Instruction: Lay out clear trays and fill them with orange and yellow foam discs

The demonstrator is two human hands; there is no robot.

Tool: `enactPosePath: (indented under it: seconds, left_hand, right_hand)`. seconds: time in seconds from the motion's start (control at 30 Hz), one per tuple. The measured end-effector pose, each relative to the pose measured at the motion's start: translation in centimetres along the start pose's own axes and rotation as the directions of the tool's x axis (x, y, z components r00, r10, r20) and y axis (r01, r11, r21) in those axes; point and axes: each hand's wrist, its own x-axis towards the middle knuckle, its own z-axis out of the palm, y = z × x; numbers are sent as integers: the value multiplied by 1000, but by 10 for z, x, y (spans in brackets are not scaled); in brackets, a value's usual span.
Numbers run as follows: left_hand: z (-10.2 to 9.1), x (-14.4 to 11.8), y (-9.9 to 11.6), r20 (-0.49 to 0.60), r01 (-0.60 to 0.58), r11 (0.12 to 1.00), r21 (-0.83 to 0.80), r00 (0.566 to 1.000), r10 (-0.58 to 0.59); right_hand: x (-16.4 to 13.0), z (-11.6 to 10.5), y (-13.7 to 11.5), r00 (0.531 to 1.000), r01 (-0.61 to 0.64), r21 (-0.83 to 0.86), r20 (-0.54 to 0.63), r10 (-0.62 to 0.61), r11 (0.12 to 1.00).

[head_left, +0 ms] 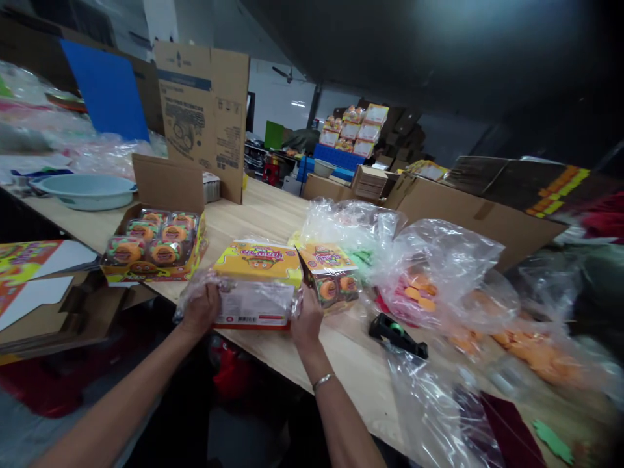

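From the head camera, you are gripping a yellow box (257, 283) wrapped in clear plastic film, at the near edge of the wooden table (263, 208). Your left hand (201, 308) is closing around the box's left end, fingers pressing into the crinkled film. Your right hand (307, 317) is clasping its right end, thumb side up, with a bracelet (322, 381) sitting on that wrist. The box is resting on the tabletop with its white barcode side facing you and its yellow printed top showing above.

Just right of the box, a smaller printed carton (330, 273) is standing close to your right hand. To the left, an open display tray (155, 246) is holding round orange-topped cups in rows. A black tape dispenser (397, 334) is lying to the right, near heaps of clear plastic bags (439, 273). Farther back, a pale basin (85, 190) is sitting on the left, and a tall cardboard box (203, 107) is standing upright behind the tray.
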Motion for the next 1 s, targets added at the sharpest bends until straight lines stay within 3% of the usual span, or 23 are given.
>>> enactPosePath:
  seconds: [0.17, 0.27, 0.37, 0.47, 0.6, 0.73, 0.83, 0.93, 1.0]
  left_hand:
    - [-32, 96, 53, -56, -53, 982, 180, 996, 64]
    - [-45, 132, 76, -26, -110, 974, 200, 993, 117]
    - [-46, 139, 81, 32, -118, 989, 91, 993, 115]
    - [-38, 130, 77, 94, -79, 994, -78, 992, 86]
    - [-27, 118, 73, 97, -49, 966, -255, 992, 76]
    - [-19, 118, 76, 35, -60, 945, -320, 997, 75]
    - [-13, 120, 81, 21, -70, 942, -328, 996, 82]
    - [-9, 120, 83, 7, -70, 943, -325, 997, 77]
    - [-8, 120, 82, 5, -71, 944, -323, 997, 77]
  right_hand:
    - [108, -42, -33, 998, -64, 209, 37, 57, 976]
    - [148, -57, -34, 989, -120, 310, 121, 86, 943]
    - [153, -62, -25, 979, -164, 355, 174, 107, 920]
    - [141, -63, -19, 974, -182, 343, 195, 120, 922]
    - [140, -70, -23, 983, -177, 337, 115, 146, 925]
    - [157, -77, -34, 997, -42, 202, -58, 55, 978]
    - [165, -72, -41, 978, 147, -59, -140, -154, 987]
    - [170, -57, -52, 903, 418, -282, 24, -430, 863]
    - [177, -48, -61, 834, 552, -304, 190, -518, 777]
